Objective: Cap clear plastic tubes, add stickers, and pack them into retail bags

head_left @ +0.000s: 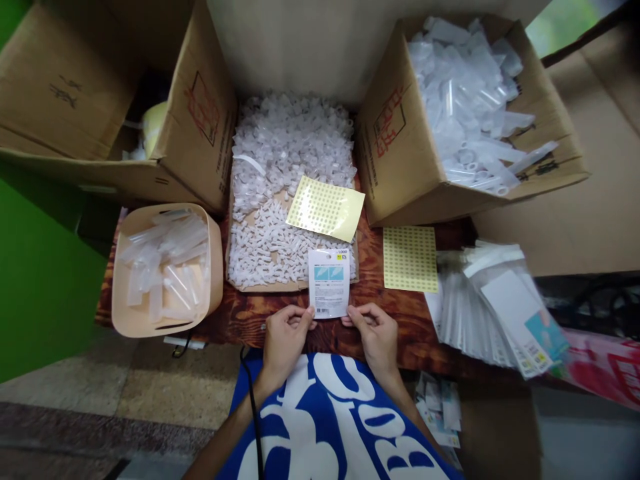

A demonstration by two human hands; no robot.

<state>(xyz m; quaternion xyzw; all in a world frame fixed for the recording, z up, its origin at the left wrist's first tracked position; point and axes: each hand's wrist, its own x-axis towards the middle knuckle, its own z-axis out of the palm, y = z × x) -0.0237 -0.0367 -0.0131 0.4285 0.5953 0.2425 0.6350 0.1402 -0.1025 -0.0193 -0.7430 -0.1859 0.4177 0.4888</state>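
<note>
A small white printed packet with two blue pictures and a yellow label stands upright between my hands. My left hand pinches its lower left corner, and my right hand pinches the lower right one. Right behind the packet lies a shallow cardboard tray full of small white plastic pieces and clear fittings. A yellow sticker sheet rests on those pieces. Another yellow sticker sheet lies on the dark wooden table, to the right of the tray.
A beige bin with translucent tubes is at the left. Large cardboard boxes stand at the back left and back right, the right one full of clear tubes. Packets are fanned out at the right edge.
</note>
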